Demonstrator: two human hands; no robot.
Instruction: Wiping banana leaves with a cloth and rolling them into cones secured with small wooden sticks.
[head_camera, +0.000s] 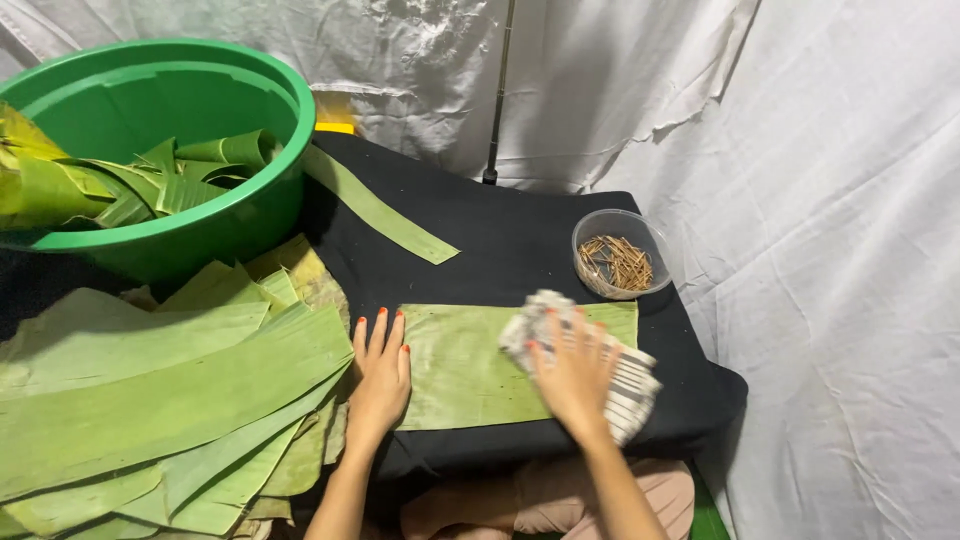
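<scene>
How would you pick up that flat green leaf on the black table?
Pinch the banana leaf piece at its near long edge, coming from the front. It lies flat, and that edge nears the black table rim. The left hand and cloth cover its ends.

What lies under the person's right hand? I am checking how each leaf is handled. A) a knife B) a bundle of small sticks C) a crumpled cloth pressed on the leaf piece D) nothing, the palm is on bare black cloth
C: the right hand presses a pale striped cloth onto the flat green leaf piece, while the left hand lies flat on that piece's left edge; the small sticks sit apart in a clear bowl.
</scene>
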